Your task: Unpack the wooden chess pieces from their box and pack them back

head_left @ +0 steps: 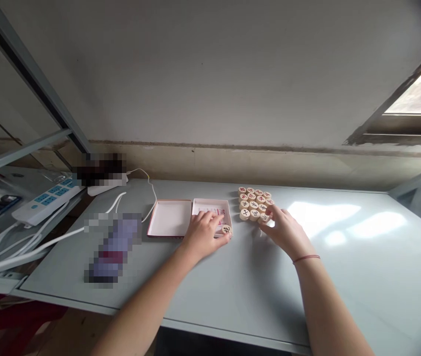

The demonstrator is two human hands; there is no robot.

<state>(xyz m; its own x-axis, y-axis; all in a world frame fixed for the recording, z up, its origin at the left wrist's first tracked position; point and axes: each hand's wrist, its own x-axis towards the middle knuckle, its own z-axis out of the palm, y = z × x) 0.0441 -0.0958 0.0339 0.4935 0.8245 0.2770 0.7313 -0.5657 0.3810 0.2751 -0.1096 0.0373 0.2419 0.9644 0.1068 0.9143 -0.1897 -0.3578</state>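
Round wooden xiangqi pieces [254, 205] with red and black characters stand in close rows towards the back of the desk. At the front right corner of this group, my right hand [282, 227] has thumb and fingers closed round a black-marked piece [264, 217]. A shallow white box [210, 200] sits to the left of the group, with a printed paper and a single black-marked piece [226, 229] inside. My left hand [205, 232] lies over the box, fingers spread and reaching inside, thumb by its front right corner. Part of the box is hidden under that hand.
The box lid [169, 217] lies inner side up, against the box's left side. A blurred purple object [116, 247] is farther left. A power strip [47, 200] and white cables [58, 243] occupy the left end. The wall [210, 163] runs behind the grey desk [225, 287].
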